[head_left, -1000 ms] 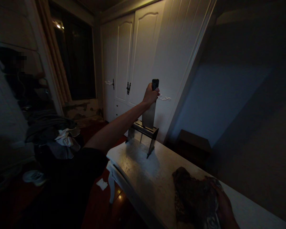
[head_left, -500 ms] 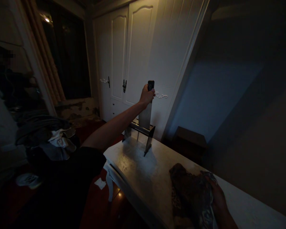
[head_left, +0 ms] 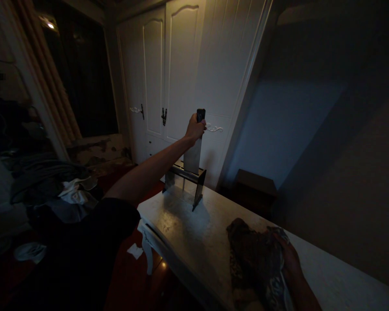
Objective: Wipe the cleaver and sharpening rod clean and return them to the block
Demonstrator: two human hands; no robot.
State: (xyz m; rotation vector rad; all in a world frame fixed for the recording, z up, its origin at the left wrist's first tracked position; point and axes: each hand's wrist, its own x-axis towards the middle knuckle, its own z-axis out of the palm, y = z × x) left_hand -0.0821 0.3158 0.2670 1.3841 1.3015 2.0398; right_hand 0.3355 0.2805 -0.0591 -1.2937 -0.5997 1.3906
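Note:
My left hand [head_left: 195,128] reaches far forward, its fingers wrapped round the black handle of a broad-bladed kitchen knife [head_left: 192,158]. The knife stands upright, its wide metal blade meeting the slotted top of a metal knife rack [head_left: 199,178]; how deep the tip sits cannot be made out. The rack stands on its side legs near the far end of a white table [head_left: 220,229]. At the near right, a dark patterned cloth [head_left: 256,255] lies bunched on the tabletop. My right hand [head_left: 290,257] is closed on the cloth's right side, its fingers partly hidden by the folds.
A white wardrobe [head_left: 181,65] rises behind the table. Past the far table edge stands a dark box-like piece [head_left: 256,183]. Clothes [head_left: 78,192] are heaped at the left, and a white scrap [head_left: 135,251] lies on the red floor. A person [head_left: 9,116] is at the far left.
The view has turned slightly, so the whole scene sits a little further left. My left hand stays on the knife at the rack, and my right hand stays on the cloth.

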